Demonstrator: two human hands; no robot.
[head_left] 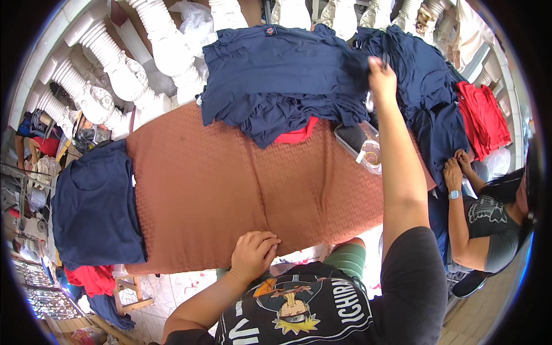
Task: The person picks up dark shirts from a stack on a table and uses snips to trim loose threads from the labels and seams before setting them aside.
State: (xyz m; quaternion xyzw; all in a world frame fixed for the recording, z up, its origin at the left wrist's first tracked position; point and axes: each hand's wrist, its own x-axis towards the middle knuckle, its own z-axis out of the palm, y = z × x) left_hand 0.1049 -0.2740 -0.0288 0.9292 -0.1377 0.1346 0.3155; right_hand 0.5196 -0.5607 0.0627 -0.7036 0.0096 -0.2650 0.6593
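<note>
head view: right hand (382, 73) reaches far across the table, fingers pinched shut on the edge of a navy shirt (287, 63) atop a navy pile; a red shirt (296, 136) peeks out below the fingers. left hand (253, 253) rests on the near edge of the brown cloth (230, 184), fingers curled loosely, gripping nothing. beside the right forearm, another person's hands (455, 167) touch navy fabric.

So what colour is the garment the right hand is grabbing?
Navy blue; the right hand grips the garment on the pile, head view.
</note>
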